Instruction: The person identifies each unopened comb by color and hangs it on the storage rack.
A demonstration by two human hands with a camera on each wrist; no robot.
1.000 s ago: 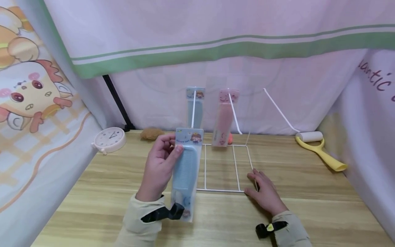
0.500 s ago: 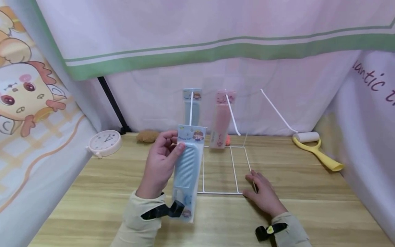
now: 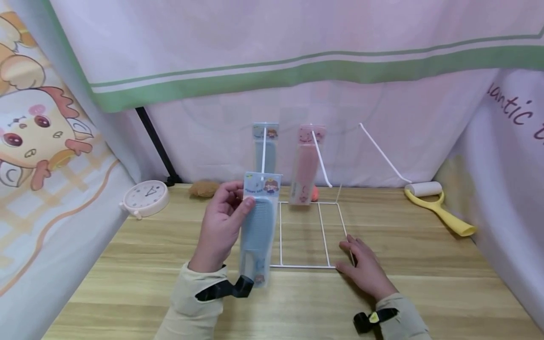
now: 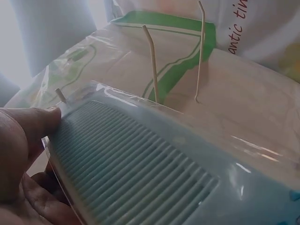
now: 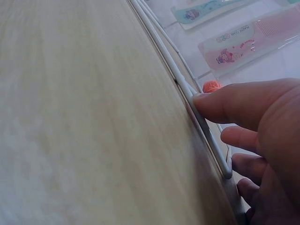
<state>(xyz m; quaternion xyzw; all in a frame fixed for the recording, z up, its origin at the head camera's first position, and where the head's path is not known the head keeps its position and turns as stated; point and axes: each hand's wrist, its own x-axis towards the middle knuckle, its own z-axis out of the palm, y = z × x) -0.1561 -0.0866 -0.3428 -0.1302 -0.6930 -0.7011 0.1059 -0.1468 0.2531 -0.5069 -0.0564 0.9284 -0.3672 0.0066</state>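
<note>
My left hand [image 3: 221,226] grips a packaged blue comb [image 3: 257,231] upright by its top left edge, thumb across the front; the left wrist view shows the blue comb [image 4: 154,173] close up under clear wrap. My right hand [image 3: 365,269] lies flat on the table, fingers straight, pressing the near right corner of the white wire rack base [image 3: 306,266]; the right wrist view has its fingers [image 5: 243,105] on the wire rack base [image 5: 187,91]. Another blue comb pack [image 3: 265,146] and a pink comb pack [image 3: 307,163] hang on the rack's pegs.
A white clock [image 3: 146,196] sits at the left of the wooden table [image 3: 425,274]. A yellow lint roller [image 3: 437,208] lies at the right. A brown fuzzy object [image 3: 203,189] and a small orange thing [image 3: 315,193] lie by the back curtain. Fabric walls close in on all sides.
The held comb pack has tilted slightly and its lower end moved a little up and away from my sleeve. The right hand stays on the rack corner.
</note>
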